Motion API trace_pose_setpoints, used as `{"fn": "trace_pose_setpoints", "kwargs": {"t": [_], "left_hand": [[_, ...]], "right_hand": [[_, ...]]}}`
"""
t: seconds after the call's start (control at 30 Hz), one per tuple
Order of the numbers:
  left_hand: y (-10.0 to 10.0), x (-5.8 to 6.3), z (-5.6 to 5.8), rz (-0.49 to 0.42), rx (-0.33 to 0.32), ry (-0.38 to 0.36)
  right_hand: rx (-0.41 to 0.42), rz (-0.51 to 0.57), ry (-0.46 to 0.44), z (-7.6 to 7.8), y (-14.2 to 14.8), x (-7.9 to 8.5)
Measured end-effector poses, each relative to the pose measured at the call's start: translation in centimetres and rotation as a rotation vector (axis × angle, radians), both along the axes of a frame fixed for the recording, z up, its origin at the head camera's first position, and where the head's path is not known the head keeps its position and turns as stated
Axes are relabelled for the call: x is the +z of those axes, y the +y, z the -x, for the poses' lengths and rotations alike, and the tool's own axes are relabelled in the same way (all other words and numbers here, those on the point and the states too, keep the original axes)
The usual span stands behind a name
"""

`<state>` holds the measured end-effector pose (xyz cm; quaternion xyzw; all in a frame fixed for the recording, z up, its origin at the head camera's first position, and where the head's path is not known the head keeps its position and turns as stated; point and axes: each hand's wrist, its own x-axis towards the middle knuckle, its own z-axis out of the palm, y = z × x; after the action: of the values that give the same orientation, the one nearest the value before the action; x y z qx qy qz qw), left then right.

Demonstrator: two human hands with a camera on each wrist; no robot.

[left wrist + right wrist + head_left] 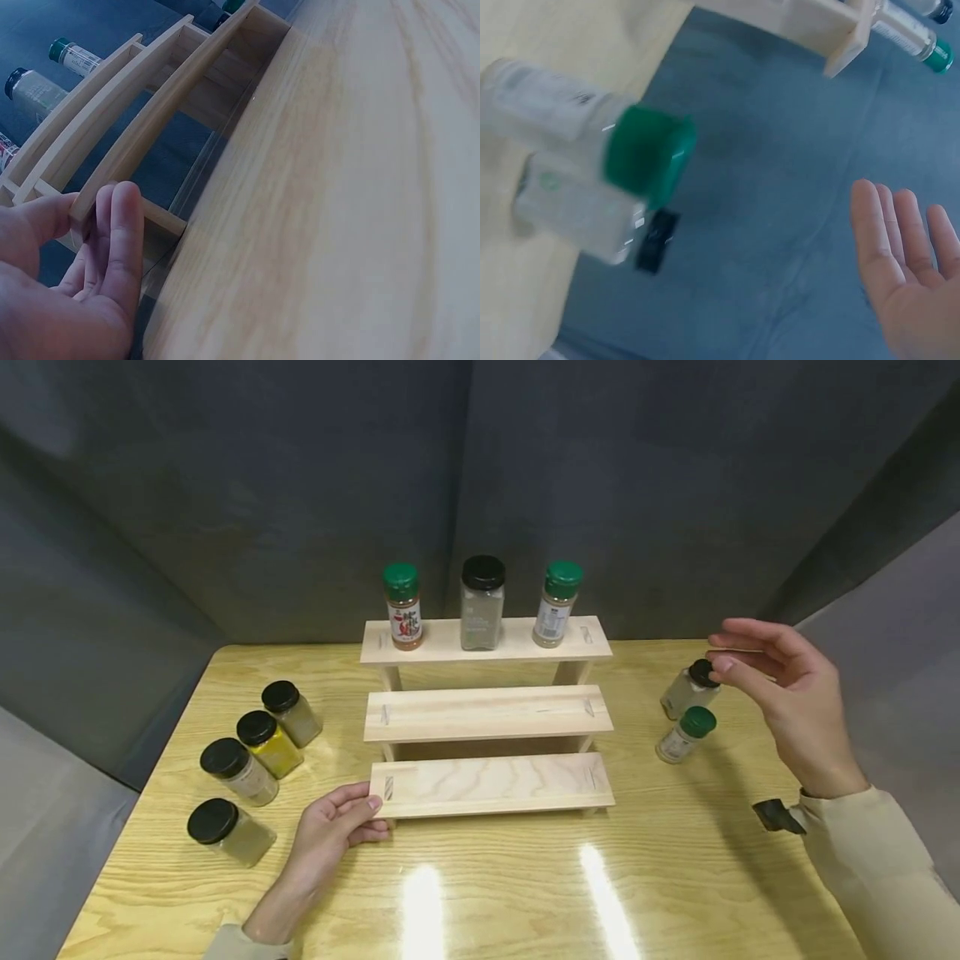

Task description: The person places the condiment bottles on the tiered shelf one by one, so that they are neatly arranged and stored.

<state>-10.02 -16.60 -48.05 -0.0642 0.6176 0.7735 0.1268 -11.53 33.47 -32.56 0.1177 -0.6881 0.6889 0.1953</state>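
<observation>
A three-step wooden spice rack (491, 783) stands in the middle of the table. With thumb above and fingers below, my left hand (330, 827) pinches the left end of its lowest board, as the left wrist view also shows. My right hand (802, 710), fingers extended and holding nothing, is at the right beside a black-capped jar (684, 693). Just in front of that jar stands a green-capped spice bottle (677, 743). On the top step are a green-capped bottle with a red label (406, 618), a black-lidded clear jar (482, 614) and another green-capped bottle (553, 614).
Several black-lidded jars stand to the left of the rack, among them one with yellow contents (276, 753) and a front one (243, 839). A dark curtain (300, 485) hangs behind the wooden table (510, 893).
</observation>
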Motion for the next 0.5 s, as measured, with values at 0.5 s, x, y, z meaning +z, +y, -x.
{"fn": "trace_pose_setpoints", "kwargs": {"t": [0.5], "left_hand": [[0.1,0.1,0.0,0.000,0.016,-0.007]], "right_hand": [[-0.156,-0.114,-0.170,-2.4,4.4,-5.6]]}}
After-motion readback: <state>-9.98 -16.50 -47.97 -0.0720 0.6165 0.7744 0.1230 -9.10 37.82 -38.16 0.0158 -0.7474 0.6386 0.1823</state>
